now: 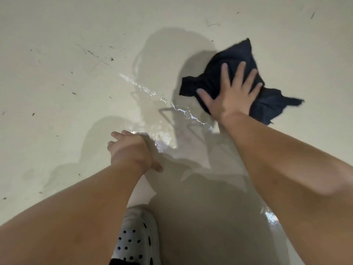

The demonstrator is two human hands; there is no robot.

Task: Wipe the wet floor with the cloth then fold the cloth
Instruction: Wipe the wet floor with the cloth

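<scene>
Our right hand (232,96) presses flat, fingers spread wide, on the dark cloth (238,54) on the floor (57,44). The shiny water line (172,104) lies just left of the cloth, slanting toward our wrist. Our left hand (131,150) rests open on the floor.

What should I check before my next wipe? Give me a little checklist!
1. Right hand flat on the dark cloth, fingers spread: ok.
2. Cloth touching the floor: ok, though it is bunched up.
3. Water all wiped: not ok. A shiny wet streak lies left of the cloth, and a wet patch glints by the right forearm.
4. Left hand free: ok. It holds nothing and rests at the streak's near end.
5. Shoe on dry floor: cannot tell.
6. Cloth folded: not ok, it is crumpled.
</scene>
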